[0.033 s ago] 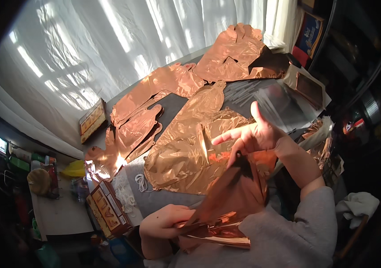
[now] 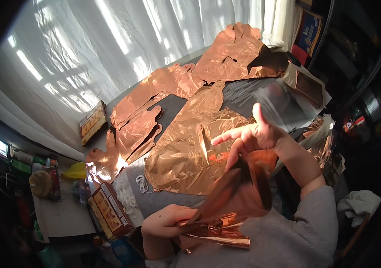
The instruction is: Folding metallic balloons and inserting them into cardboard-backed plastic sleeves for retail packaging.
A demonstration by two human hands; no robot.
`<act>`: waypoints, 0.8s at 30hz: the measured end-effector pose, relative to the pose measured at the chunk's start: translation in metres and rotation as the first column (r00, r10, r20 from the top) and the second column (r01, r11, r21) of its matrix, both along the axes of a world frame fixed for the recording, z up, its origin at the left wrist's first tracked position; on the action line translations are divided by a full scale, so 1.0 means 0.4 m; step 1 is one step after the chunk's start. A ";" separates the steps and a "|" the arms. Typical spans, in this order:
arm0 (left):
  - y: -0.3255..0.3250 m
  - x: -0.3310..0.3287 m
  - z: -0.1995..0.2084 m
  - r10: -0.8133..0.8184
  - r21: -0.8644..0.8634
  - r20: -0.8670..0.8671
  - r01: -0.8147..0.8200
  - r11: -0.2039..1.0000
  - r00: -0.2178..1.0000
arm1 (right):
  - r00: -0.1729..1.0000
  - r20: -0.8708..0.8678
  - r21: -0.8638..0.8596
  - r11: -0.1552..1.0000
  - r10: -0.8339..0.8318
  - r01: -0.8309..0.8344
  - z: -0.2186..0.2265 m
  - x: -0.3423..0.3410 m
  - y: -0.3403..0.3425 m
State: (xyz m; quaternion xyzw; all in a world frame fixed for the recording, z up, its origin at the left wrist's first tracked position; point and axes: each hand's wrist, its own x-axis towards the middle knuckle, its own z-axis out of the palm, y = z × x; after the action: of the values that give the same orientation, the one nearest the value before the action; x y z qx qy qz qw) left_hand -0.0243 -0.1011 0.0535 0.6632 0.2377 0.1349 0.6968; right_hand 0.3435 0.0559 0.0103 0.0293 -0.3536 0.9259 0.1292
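Note:
Close to my body, a crumpled sheet of copper foil (image 2: pixel 235 196), like a flat foil balloon, stands raised and folded. My left hand (image 2: pixel 166 221) is closed on its lower left side. Above it, my right hand (image 2: pixel 259 136) has the thumb up and the index finger stretched to the left; its lower fingers point down to the foil's upper edge, and whether they pinch it is hidden. Under and beyond my right hand lies a flat gold foil balloon (image 2: pixel 177 165) on the grey table (image 2: pixel 179 199).
More flat copper foil balloons (image 2: pixel 157 87) cover the table's far side. Clear plastic sleeves (image 2: pixel 280 105) lie right of them. White string (image 2: pixel 142 183) and a brown box (image 2: pixel 108 212) are at the left, another box (image 2: pixel 93 123) by the white curtain (image 2: pixel 92 53). A white cloth (image 2: pixel 359 205) hangs far right.
The raised foil's upper part has spread wider and rounder below my right hand, with its peak lower. Both hands have stayed nearly in place.

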 end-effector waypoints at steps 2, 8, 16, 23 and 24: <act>0.003 0.015 0.004 0.016 -0.223 -0.065 -0.031 0.974 0.998 | 0.993 0.119 0.216 0.976 0.012 -0.038 0.031 -0.002 -0.007; -0.021 0.062 0.011 0.384 -0.323 -0.020 -0.370 0.871 0.923 | 0.833 0.493 0.466 0.885 -0.251 -0.009 0.130 0.013 -0.054; -0.017 -0.140 -0.023 0.544 0.073 -0.295 -0.549 0.833 0.786 | 0.521 0.514 0.761 0.643 -0.681 0.090 0.050 0.116 0.042; 0.102 -0.215 -0.093 0.853 0.263 -0.320 -0.827 0.498 0.412 | 0.293 0.432 0.862 0.486 -0.853 0.145 -0.011 0.017 0.072; 0.111 -0.214 -0.108 0.884 0.389 -0.251 -0.794 0.466 0.396 | 0.268 0.362 0.921 0.388 -0.893 0.049 -0.016 0.006 0.073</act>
State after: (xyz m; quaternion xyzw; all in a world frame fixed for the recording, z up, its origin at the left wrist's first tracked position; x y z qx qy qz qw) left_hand -0.1100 -0.0565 0.0104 0.5306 0.6682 0.3467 0.3895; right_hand 0.3458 0.0850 0.0039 -0.5056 -0.7077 0.4394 0.2245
